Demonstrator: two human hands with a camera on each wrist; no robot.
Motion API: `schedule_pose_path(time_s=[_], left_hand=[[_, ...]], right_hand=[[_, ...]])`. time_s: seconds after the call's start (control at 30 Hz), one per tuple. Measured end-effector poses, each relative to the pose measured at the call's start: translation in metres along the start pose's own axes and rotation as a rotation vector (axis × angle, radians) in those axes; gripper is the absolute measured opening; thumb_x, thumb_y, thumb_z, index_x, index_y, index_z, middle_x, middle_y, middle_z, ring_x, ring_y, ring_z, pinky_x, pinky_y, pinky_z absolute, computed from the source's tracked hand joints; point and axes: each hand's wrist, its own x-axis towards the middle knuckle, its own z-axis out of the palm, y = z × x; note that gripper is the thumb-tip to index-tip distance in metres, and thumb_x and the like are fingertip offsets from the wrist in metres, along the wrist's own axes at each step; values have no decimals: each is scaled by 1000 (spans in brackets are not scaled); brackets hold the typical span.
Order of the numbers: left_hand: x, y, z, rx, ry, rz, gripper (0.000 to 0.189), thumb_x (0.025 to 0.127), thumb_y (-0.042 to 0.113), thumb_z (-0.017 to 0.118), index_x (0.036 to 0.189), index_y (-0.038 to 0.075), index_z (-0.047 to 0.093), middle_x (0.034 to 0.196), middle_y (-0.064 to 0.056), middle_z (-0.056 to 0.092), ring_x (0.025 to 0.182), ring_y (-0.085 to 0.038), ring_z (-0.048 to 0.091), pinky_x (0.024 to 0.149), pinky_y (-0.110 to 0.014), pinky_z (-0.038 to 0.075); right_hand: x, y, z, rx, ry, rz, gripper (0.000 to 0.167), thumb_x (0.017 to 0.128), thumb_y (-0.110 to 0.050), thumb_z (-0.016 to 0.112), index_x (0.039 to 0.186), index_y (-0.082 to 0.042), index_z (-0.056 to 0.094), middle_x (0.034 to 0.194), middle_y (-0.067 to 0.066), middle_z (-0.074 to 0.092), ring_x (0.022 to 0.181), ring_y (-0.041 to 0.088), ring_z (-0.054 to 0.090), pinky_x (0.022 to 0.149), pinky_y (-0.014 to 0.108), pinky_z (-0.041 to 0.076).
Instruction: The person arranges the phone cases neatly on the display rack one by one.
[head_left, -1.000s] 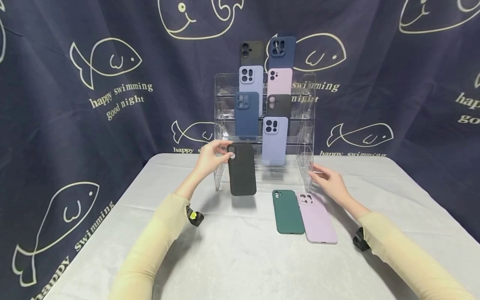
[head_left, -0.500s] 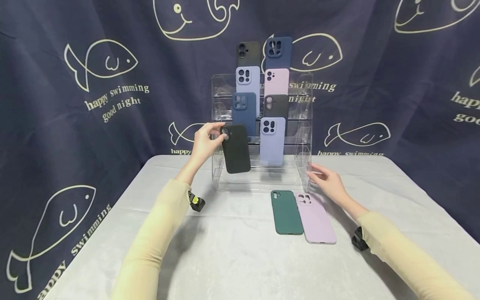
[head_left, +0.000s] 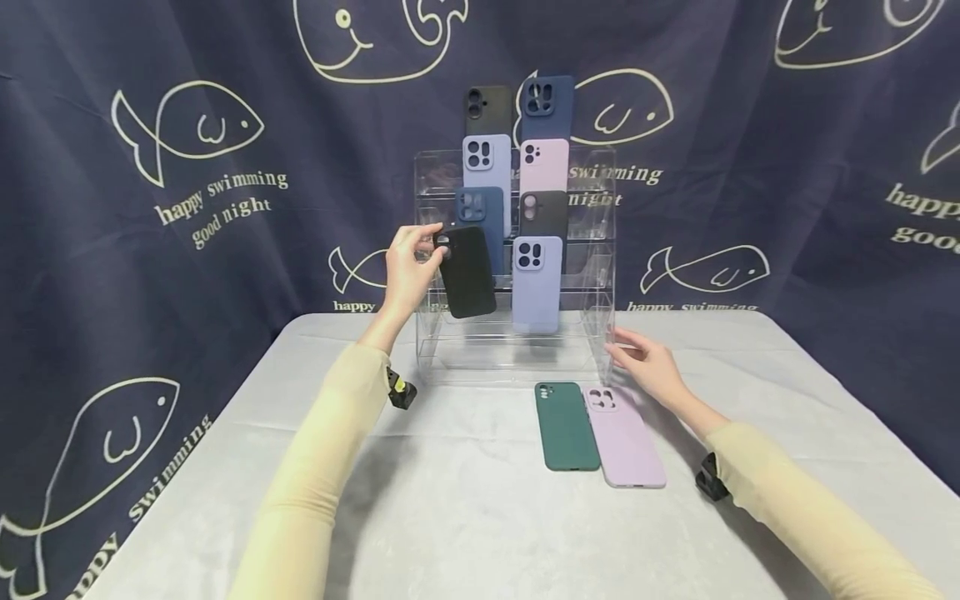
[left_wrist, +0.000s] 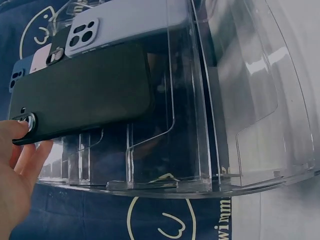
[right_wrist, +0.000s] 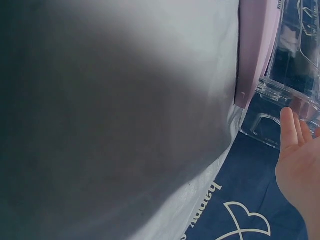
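Note:
My left hand (head_left: 408, 271) pinches a black phone case (head_left: 468, 279) by its upper left corner, at the camera cutout. The case hangs slightly tilted in front of the clear acrylic stand (head_left: 517, 354), overlapping a dark blue phone case (head_left: 480, 208) on it. In the left wrist view, the thumb lies on the camera ring of the black case (left_wrist: 85, 92). My right hand (head_left: 648, 367) touches the right side of the stand with fairly straight fingers; the right wrist view shows them against the clear panel (right_wrist: 280, 92). Below that hand lies a pink-purple phone case (head_left: 630, 442).
A green phone case (head_left: 567, 429) lies flat beside the pink-purple one on the pale tablecloth (head_left: 450, 517). Higher tiers of the stand hold several cases, including a lavender one (head_left: 537, 292) at the right and a pink one (head_left: 545, 167). A navy fish-print curtain (head_left: 225, 275) hangs behind.
My left hand has raised the black case from the stand's lower front to in front of a middle tier, tilting it slightly. The right hand stays at the stand's side.

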Motion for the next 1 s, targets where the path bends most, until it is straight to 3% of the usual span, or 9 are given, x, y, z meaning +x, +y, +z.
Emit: schedule_pose_path(time_s=[0.07, 0.13, 0.27, 0.37, 0.5, 0.73, 1.0], left_hand=[[1, -2, 3, 0, 1, -2, 32, 82, 0, 68, 114, 3, 66, 108, -16, 58, 89, -28, 65, 70, -35, 59], [1, -3, 6, 3, -7, -9, 33, 82, 0, 68, 114, 4, 66, 108, -16, 58, 89, -28, 65, 72, -35, 58], [-1, -7, 13, 10, -38, -21, 33, 81, -1, 68, 114, 4, 66, 108, -16, 58, 89, -28, 67, 70, -32, 57], [-3, -10, 18, 28, -63, -19, 33, 81, -1, 69, 114, 3, 66, 107, -16, 60, 88, -28, 67, 69, -31, 57], [-5, -14, 25, 52, -95, -33, 34, 81, 1, 70, 115, 3, 66, 107, -16, 61, 87, -29, 67, 75, -31, 57], [-10, -17, 26, 28, -110, -91, 39, 83, -2, 67, 121, 0, 61, 114, -18, 58, 92, -29, 65, 80, -31, 58], [-18, -13, 26, -23, -77, -63, 37, 83, -2, 65, 120, -2, 59, 114, -18, 57, 96, -29, 63, 79, -30, 58]], right_hand=[[3, 11, 0, 7, 0, -3, 47, 91, -11, 61, 131, 10, 47, 122, 32, 55, 87, 8, 69, 73, 15, 56], [4, 18, 1, 19, -3, -4, 48, 91, -12, 62, 132, 8, 47, 124, 31, 55, 86, -1, 67, 73, 16, 56], [3, 14, 1, 24, -2, -1, 47, 91, -11, 62, 131, 10, 47, 123, 32, 55, 85, -2, 66, 74, 17, 56], [1, 4, 0, 19, 4, 5, 45, 90, -8, 61, 129, 12, 48, 121, 34, 55, 87, 11, 69, 73, 16, 56], [-1, -3, 0, -1, 13, 9, 44, 90, -7, 62, 128, 12, 49, 119, 34, 56, 89, 22, 70, 72, 13, 55], [4, 15, 2, 14, 2, 18, 47, 91, -13, 62, 131, 7, 48, 122, 31, 56, 82, -9, 63, 75, 18, 56], [4, 17, 0, 9, -1, 24, 49, 91, -16, 61, 132, 7, 47, 124, 31, 54, 80, -16, 58, 75, 15, 55]])
